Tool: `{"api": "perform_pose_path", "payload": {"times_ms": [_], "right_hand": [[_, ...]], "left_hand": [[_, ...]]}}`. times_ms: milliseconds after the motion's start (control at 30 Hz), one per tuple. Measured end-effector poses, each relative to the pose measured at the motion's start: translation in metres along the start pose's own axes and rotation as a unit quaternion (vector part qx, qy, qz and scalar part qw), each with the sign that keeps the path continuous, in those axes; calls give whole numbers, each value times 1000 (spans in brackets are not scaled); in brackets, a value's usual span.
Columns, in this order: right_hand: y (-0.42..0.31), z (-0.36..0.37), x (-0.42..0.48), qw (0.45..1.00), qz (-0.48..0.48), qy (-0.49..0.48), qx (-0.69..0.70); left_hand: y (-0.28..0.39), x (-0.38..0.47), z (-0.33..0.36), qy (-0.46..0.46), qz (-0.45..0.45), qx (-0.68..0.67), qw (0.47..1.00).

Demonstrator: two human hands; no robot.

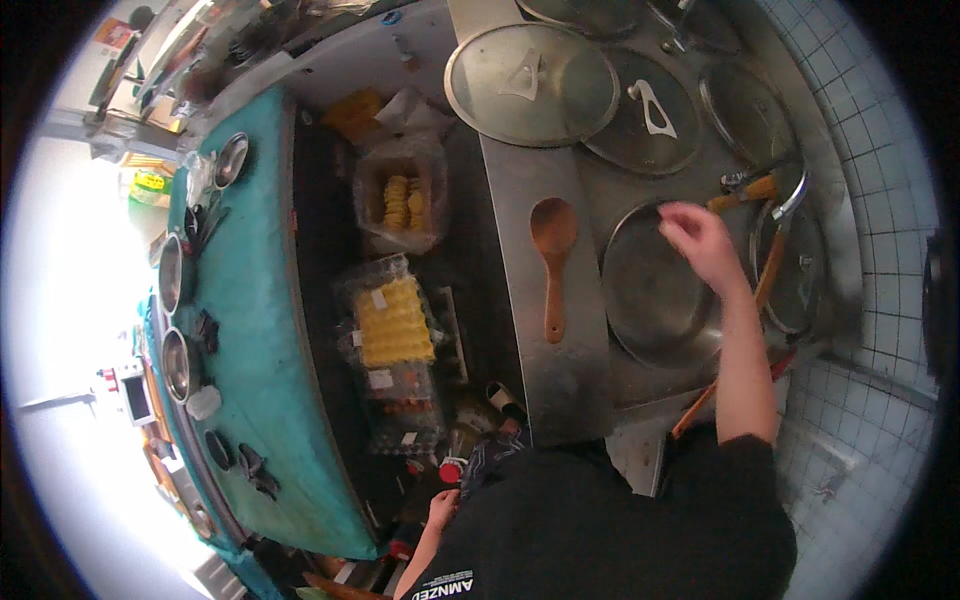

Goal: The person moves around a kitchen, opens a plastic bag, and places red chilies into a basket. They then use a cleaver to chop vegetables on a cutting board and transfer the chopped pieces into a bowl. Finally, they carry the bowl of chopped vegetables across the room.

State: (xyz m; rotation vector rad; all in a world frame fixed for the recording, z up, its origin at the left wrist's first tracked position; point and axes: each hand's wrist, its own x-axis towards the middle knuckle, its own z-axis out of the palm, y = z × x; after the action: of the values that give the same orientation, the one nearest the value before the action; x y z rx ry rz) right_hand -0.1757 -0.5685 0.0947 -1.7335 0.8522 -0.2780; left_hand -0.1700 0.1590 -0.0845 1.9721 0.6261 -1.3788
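My right hand is above a round, shallow metal pan set into the steel counter. Its fingers are loosely curled and nothing shows between them. A wooden spoon lies on the steel ledge left of the pan. Two glass lids with metal handles, a nearer lid and a farther lid, overlap beyond the pan. My left hand hangs low by my side, near dark striped cloth; its fingers look curled, and whether it holds something cannot be made out.
A curved metal tap and more lids stand along the tiled wall. On the left, a table with a green cover holds several metal bowls. Between table and counter are a lined box of yellow rounds and a yellow egg tray.
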Motion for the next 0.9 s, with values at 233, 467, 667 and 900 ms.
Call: {"api": "perform_pose_path", "payload": {"times_ms": [233, 467, 667, 900], "right_hand": [[-88, 141, 210, 931, 96, -37, 351], [-85, 179, 273, 884, 6, -38, 466], [-111, 152, 197, 865, -10, -58, 499], [-110, 89, -7, 889, -21, -113, 443]], "left_hand": [[12, -30, 6, 85, -62, -265, 959], [-42, -57, 35, 104, -73, -273, 954], [-71, -40, 39, 92, -40, -203, 974], [-39, 8, -18, 47, -16, -224, 973]]}}
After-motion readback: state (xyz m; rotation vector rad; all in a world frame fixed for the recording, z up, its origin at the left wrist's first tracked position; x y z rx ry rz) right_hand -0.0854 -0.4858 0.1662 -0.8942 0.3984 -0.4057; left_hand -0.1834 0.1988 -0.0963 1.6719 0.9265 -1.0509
